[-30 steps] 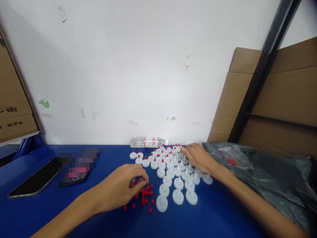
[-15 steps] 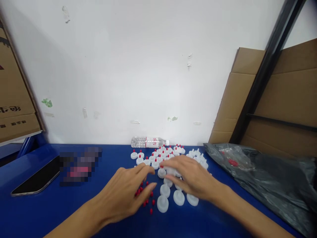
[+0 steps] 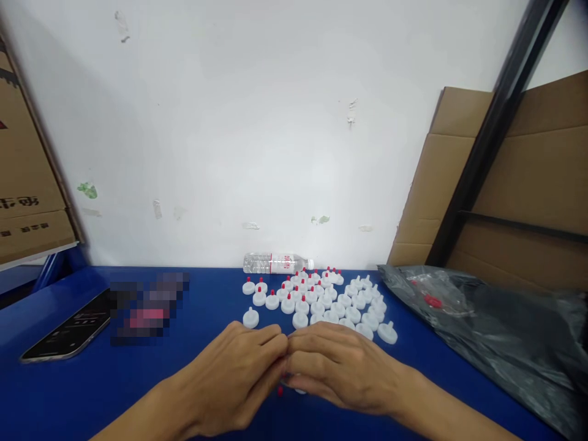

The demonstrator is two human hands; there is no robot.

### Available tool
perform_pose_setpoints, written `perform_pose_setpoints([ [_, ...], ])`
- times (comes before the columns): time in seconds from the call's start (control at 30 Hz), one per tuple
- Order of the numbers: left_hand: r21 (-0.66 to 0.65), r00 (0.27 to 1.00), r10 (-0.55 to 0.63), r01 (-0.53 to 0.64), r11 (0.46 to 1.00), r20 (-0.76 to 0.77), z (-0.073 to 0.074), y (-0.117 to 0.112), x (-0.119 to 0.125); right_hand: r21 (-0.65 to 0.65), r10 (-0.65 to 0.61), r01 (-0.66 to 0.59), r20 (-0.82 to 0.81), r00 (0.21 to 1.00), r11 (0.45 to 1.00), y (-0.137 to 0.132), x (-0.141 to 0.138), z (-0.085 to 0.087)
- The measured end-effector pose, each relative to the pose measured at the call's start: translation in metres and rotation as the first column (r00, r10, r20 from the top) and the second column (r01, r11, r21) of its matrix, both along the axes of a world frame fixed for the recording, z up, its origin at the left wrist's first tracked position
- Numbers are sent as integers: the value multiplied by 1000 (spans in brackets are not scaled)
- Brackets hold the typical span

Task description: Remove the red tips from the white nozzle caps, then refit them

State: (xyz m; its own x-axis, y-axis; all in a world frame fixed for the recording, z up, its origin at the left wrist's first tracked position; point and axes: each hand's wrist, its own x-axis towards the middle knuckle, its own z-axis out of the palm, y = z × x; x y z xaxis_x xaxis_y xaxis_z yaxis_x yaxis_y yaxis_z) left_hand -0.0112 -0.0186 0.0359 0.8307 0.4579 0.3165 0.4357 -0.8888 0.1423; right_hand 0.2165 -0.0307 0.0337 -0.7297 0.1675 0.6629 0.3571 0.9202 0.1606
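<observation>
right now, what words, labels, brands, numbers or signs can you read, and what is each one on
Nothing reads clearly.
White label on clear plastic bottle: red print, too small.
Brown cardboard box, left: dark characters, too blurred.
Black rectangular smartphone: pale marks, too small.

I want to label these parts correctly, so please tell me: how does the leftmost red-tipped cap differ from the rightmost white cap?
The leftmost red-tipped cap carries red on top; the rightmost white cap shows a bare, pale nozzle. The red-tipped cap stands near the bottle, the white cap nearer the dark plastic. Both have round white bases on the blue table.
</observation>
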Motion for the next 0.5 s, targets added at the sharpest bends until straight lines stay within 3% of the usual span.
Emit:
perform_pose_setpoints([
  [0.07,-95,996,4,4,995,92,1,-2,-1,98,2,-3,4,1000,995,5,5,3],
  [0.17,-233,970,124,-74,970,210,8,-3,-4,191,-80,82,-16,997,978,24,27,8],
  [0.23,-253,957,186,-127,959,224,13,1,-5,37,-252,260,-149,956,965,42,49,11],
  [0.27,-233,957,194,-143,962,214,15,4,-6,-83,-367,357,-187,911,930,51,60,11],
  [0.33,-174,966,198,-169,970,168,16,11,-7,-267,-599,550,-158,785,792,68,80,10],
  [0.4,-123,971,214,-201,972,109,14,18,-8,-311,-670,616,-107,734,724,81,94,7],
  [0.5,-70,970,241,-239,969,25,6,25,-10,-334,-707,664,-11,707,669,90,104,0],
])
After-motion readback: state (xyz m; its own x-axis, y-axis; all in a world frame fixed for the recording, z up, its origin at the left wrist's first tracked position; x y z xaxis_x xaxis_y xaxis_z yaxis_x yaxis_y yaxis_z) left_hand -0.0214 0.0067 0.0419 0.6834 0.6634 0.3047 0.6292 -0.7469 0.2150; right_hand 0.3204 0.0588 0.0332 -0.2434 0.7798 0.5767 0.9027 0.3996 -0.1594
